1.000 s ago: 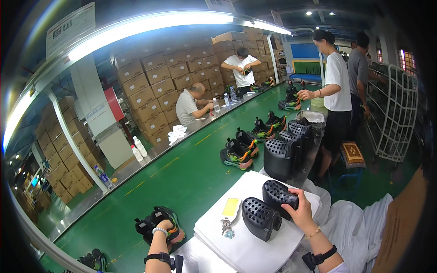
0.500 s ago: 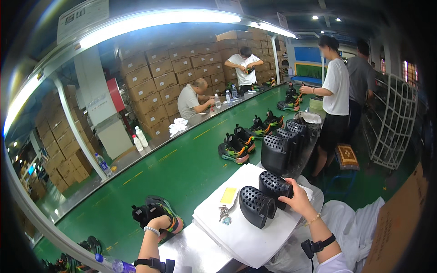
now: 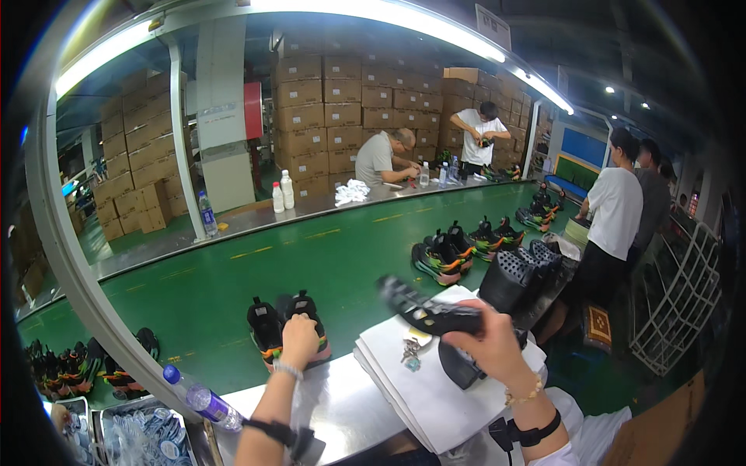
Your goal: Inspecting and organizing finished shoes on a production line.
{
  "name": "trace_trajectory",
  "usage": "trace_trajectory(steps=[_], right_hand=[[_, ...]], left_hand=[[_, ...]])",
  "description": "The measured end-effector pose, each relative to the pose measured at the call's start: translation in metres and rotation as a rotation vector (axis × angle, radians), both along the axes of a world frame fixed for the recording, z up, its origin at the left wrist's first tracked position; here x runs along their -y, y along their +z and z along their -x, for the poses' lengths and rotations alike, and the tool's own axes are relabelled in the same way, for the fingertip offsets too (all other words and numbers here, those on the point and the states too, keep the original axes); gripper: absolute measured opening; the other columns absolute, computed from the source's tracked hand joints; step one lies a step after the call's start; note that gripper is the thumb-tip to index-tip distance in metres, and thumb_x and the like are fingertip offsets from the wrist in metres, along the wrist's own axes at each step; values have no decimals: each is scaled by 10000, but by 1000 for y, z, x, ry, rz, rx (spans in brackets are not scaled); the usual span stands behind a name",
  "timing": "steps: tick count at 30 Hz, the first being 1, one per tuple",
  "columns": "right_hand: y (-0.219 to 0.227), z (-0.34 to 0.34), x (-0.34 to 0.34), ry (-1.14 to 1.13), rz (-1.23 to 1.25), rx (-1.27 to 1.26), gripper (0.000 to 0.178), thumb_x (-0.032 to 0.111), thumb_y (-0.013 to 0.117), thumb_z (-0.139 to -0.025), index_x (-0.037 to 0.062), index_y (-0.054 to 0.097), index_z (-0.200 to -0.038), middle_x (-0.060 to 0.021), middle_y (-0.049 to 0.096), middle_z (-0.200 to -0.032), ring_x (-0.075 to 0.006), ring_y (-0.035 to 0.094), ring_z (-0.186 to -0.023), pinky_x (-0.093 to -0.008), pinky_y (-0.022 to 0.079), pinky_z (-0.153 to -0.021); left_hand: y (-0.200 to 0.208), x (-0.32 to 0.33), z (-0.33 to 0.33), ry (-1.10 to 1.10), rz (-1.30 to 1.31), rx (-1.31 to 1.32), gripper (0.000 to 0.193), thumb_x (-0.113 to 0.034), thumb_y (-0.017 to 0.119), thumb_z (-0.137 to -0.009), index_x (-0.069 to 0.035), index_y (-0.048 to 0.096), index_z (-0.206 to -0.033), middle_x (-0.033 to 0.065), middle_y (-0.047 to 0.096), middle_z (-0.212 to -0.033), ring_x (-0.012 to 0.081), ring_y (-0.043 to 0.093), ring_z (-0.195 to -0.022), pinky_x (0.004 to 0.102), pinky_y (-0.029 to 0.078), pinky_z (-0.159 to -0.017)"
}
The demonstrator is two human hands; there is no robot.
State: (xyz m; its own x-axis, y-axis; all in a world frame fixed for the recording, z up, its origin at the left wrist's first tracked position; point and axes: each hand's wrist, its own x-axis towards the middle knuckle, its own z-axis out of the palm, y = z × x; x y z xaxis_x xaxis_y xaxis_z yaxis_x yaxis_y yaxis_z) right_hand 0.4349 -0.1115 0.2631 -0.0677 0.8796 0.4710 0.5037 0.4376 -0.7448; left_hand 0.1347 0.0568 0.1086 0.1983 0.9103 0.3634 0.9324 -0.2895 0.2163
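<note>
My left hand is closed at the collar of the right-hand shoe in a pair of black sneakers with orange and pink soles. The pair stands side by side at the near edge of the green belt. Above a stack of white sheets, my right hand grips a black perforated plastic shell, tilted and smeared by motion. A second black shell rests on the sheets beneath, partly hidden by that hand. Keys lie beside it.
More black shells stand right of the sheets. Several sneakers line the green belt. A purple-labelled bottle lies at lower left by trays of small items. Co-workers stand at right; others sit or stand across the belt.
My right hand has lifted one black shell off the sheets and tilted it leftward. The sneakers by my left hand now stand upright side by side. My view has turned left.
</note>
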Motion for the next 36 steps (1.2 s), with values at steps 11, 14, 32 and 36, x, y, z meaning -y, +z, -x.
trace_trajectory(steps=[11,14,32,36], right_hand=[[-57,211,-172,224,133,781,370,320,698,-703,-39,631,-762,-230,619,-766,-349,624,-768,-388,508,-695],[-92,240,-200,205,42,743,374,319,707,-689,-39,633,-764,-228,622,-768,-343,626,-784,-379,512,-712],[-152,286,-231,-29,363,837,201,129,569,-760,44,666,-914,-134,647,-963,-257,631,-908,-343,518,-758],[-144,289,-226,19,365,856,216,117,592,-741,38,667,-927,-139,641,-987,-257,623,-934,-340,514,-773]], left_hand=[[-41,70,25,175,-398,154,371,-198,581,-700,-17,599,-1024,132,546,-1001,299,413,-1137,451,184,-1058],[-52,57,31,186,-397,207,356,-192,575,-700,-12,604,-1007,133,553,-978,294,427,-1120,447,199,-1048],[-53,58,26,296,-372,250,439,-354,667,-685,-35,599,-979,91,537,-1023,273,379,-1165,432,147,-1052],[-53,58,30,289,-358,257,369,-373,693,-668,-92,645,-902,82,537,-1038,283,366,-1177,446,136,-1050]])
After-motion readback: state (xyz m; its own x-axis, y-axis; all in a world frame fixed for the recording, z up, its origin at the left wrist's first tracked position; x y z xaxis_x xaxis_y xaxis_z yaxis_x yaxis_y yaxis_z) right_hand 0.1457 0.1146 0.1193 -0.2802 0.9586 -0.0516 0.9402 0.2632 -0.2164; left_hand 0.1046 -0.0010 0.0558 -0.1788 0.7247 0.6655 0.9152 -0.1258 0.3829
